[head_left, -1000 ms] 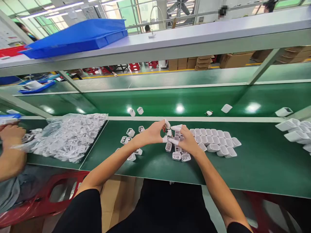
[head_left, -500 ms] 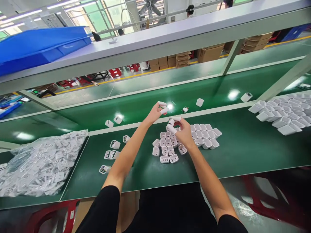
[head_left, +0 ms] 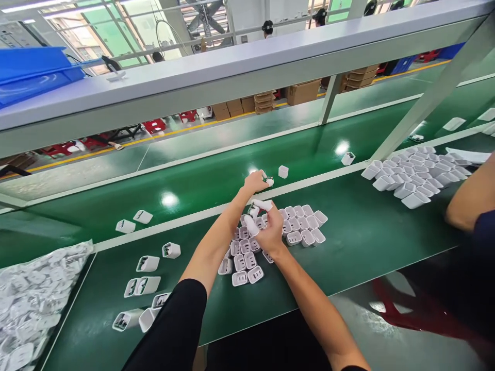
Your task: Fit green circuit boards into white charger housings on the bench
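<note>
Left arm (head_left: 216, 237) stretched long over the green table (head_left: 344, 257), and the left hand (head_left: 254, 181) is out front, knuckles up above the green belt (head_left: 212, 180), fingertips right at a small circuit board (head_left: 269, 181); whether they grip it, I can't tell! Nearer the body, the right hand (head_left: 270, 228), forearm (head_left: 305, 288) slanting inward, pinches a white-and-green piece (head_left: 253, 211) between thumb and finger in white finger covers (head_left: 251, 225). Below that hand, white housings (head_left: 245, 247) crowd together; just right of the left hand, a lone white block (head_left: 283, 171).
</note>
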### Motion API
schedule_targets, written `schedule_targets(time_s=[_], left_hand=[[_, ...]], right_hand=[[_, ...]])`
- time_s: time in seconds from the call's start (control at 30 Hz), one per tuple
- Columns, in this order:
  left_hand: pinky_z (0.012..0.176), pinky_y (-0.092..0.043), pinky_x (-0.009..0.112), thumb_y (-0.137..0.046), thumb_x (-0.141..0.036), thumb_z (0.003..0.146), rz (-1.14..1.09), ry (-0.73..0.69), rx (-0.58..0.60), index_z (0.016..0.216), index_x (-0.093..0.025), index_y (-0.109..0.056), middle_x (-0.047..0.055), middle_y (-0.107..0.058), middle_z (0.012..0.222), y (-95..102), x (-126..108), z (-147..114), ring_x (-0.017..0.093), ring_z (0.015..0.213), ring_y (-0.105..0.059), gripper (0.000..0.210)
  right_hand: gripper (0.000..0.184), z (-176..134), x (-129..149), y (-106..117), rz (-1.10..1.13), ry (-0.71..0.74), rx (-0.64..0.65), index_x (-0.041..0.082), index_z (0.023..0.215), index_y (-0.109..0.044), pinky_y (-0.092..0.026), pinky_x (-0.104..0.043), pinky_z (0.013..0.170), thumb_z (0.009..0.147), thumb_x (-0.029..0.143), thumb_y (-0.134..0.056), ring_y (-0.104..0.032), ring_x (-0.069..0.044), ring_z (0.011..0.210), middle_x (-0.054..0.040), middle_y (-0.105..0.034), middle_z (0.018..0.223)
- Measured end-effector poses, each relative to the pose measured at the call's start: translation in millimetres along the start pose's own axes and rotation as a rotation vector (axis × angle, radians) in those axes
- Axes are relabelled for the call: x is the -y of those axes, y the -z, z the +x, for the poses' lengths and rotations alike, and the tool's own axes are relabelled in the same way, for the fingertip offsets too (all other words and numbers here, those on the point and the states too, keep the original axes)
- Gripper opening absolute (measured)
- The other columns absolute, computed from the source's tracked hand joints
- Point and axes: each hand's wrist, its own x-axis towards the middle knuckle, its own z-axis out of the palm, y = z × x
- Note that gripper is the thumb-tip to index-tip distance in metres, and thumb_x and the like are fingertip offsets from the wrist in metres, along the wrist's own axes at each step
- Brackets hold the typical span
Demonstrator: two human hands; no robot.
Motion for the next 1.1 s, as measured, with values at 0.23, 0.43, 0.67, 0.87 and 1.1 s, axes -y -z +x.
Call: schedule_targets(time_s=[0.23, 0.43, 0.67, 0.87, 1.1], left_hand=[[0.101, -0.054, 0.043, -0.089, -0.046, 0.091, -0.039, -0.072, -0.085, 0.132, -0.023, -0.061, 0.019, -0.064, 0.149, -27.7, -41.3, 15.9, 0.038, 0.134, -0.068, 0.055], [0.093, -0.054, 0.039, -0.074, -0.036, 0.103, -0.090, -0.030, -0.168, 0.132, -0.023, -0.056, 0.015, -0.073, 0.135, -14.9, -40.7, 19.9, 0.030, 0.118, -0.073, 0.036], [0.094, -0.050, 0.040, -0.093, -0.036, 0.083, 0.024, 0.080, -0.070, 0.113, -0.021, -0.061, 0.016, -0.074, 0.127, 20.4, 12.3, -3.3, 0.034, 0.118, -0.071, 0.047], [0.084, -0.049, 0.034, -0.094, -0.031, 0.078, 0.036, 0.121, -0.045, 0.101, -0.022, -0.061, 0.008, -0.076, 0.111, 24.9, 32.5, -30.7, 0.028, 0.102, -0.072, 0.041], [0.082, -0.047, 0.034, -0.088, -0.021, 0.079, -0.044, 0.186, -0.215, 0.104, -0.022, -0.061, 0.011, -0.079, 0.108, 44.0, 44.6, -86.0, 0.028, 0.099, -0.074, 0.036]], right_hand=[[0.035, -5.6, -1.3, 0.4, -0.034, 0.054, -0.033, 0.033, 0.130, -0.072, -0.064, -0.049, 0.080, 0.096, 0.034, -0.080, -0.069, -0.026, 0.084, -0.0037, -0.072, 0.097], [0.039, -8.2, -0.6, -0.2, -0.058, 0.131, -0.052, 0.033, 0.135, -0.070, -0.063, -0.048, 0.078, 0.098, 0.032, -0.079, -0.069, -0.026, 0.083, -0.0042, -0.072, 0.097], [0.042, -8.1, 3.0, -2.1, -0.033, 0.201, -0.061, 0.027, 0.137, -0.070, -0.062, -0.042, 0.077, 0.096, 0.025, -0.080, -0.068, -0.022, 0.081, -0.0013, -0.072, 0.094], [0.036, -8.2, 3.7, -3.6, -0.026, 0.221, -0.072, 0.025, 0.133, -0.071, -0.061, -0.039, 0.075, 0.097, 0.023, -0.078, -0.067, -0.020, 0.080, -0.0008, -0.071, 0.093], [0.030, -11.7, -6.2, -5.4, -0.041, 0.206, -0.051, 0.023, 0.128, -0.074, -0.062, -0.041, 0.080, 0.098, 0.027, -0.077, -0.069, -0.021, 0.084, -0.0021, -0.072, 0.096]])
